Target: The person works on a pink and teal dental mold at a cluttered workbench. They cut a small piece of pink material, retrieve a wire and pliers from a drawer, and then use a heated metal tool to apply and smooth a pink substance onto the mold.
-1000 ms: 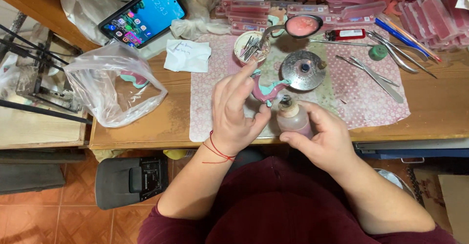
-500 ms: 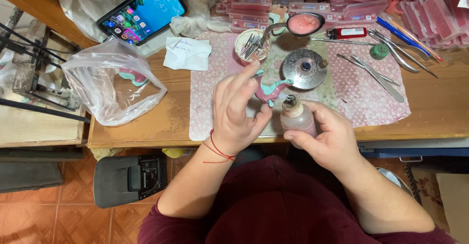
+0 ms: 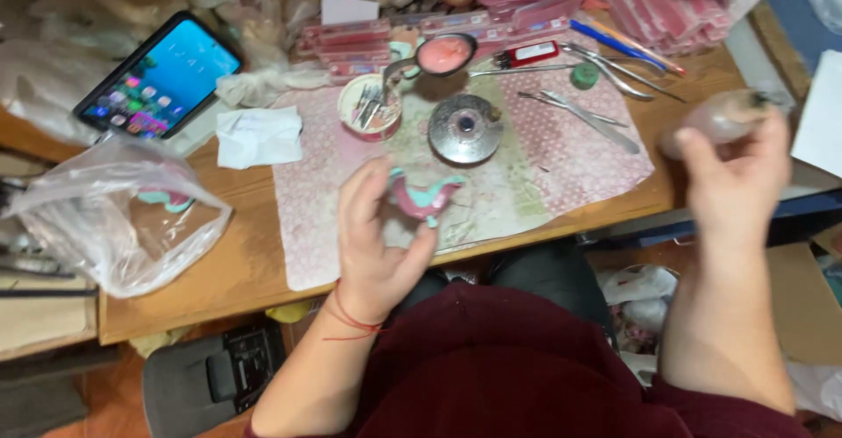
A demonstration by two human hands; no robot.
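Pink-and-teal dental cast [image 3: 424, 198] sits pinched in the left hand [image 3: 377, 245], thumb under it and the other fingers [image 3: 364, 194] curled along its left side, held just above the near part of the pink dotted mat [image 3: 579, 140]. Far left of those fingers, a clear plastic bag [image 3: 114, 219] slumps at the left edge of the table [image 3: 237, 271], with a lit tablet [image 3: 158, 74] beyond it and a crumpled white paper [image 3: 257, 135] between. Bare wood lies open between bag and mat. Just beyond the cast stand a small round tin of tools [image 3: 370, 107], a shiny metal lid [image 3: 465, 128] and a bowl of pink paste [image 3: 445, 54]. Further right, metal instruments [image 3: 583, 118] lie spread toward the mat's right edge. The right hand [image 3: 732, 184] hangs past the table's right corner, fingers wrapped around a small pale bottle [image 3: 715, 118]; the view is blurred there. A cardboard box [image 3: 802, 302] stands below it.
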